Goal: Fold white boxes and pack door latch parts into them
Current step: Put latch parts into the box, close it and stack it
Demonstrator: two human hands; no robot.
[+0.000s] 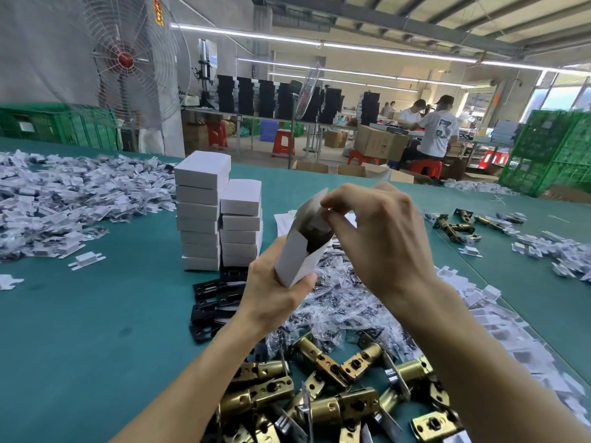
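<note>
Green table (96, 314) lies bare along its near-left side, between the left edge and the arms. Above its middle, the left hand (275, 292) grips an open box (295, 257) from below, tilted, something dark in its mouth. The right hand (383, 231) pinches the box's top flap with curled fingers. Two stacks (204, 199) of closed boxes stand just behind. Brass latches (335, 394) crowd the near edge, with black plates (211, 302) and bags (339, 302) beyond them.

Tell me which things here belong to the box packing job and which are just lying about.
Job: open white box, held by left hand, right hand pinching its flap; brass latches; black plates; stacked boxes.
Lying about: fan; green crates; red stools.
</note>
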